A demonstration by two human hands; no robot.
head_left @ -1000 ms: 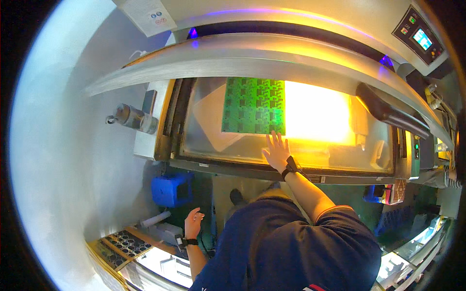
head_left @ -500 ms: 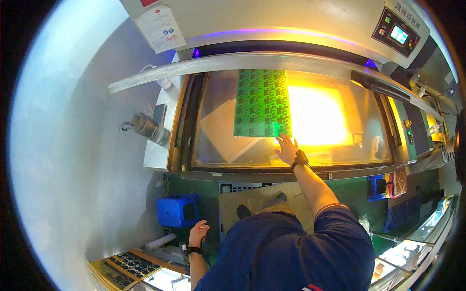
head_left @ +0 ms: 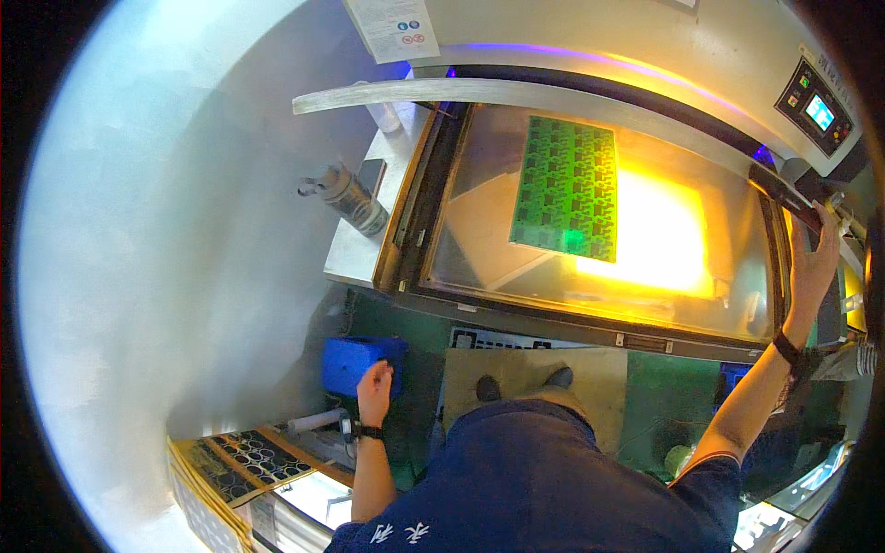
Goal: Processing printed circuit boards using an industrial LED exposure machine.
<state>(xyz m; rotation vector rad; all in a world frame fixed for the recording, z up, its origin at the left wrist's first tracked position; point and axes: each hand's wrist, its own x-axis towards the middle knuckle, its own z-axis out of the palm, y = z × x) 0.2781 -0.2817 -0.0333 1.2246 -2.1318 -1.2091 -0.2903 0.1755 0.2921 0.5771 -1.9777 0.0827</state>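
Note:
At the machine's right side, my right hand (head_left: 814, 263) is raised with fingers stretched and thumb apart. Its fingertips are at the end of a black handle (head_left: 782, 195) on a long metal bar (head_left: 553, 92); whether they touch it I cannot tell. Nothing shows in that hand. My left hand (head_left: 374, 392) hangs low at my left side, fingers curled in and seemingly holding nothing, in front of a blue stool-like box (head_left: 350, 364). A green patterned panel (head_left: 567, 189) lies on the glass bed (head_left: 498, 267), beside a bright yellow-lit area.
The machine's hood, with a control panel (head_left: 816, 111), spans the far side. A drinking bottle (head_left: 350, 198) stands on a white side ledge (head_left: 355, 263) near the wall. Behind at lower left is a rack with dark patterned sheets (head_left: 249, 456). A mat (head_left: 599, 387) lies underfoot.
My right hand has left the green panel's near edge and moved right to the bar's handle. The view has turned, and the panel now looks slightly tilted. My left hand stays low.

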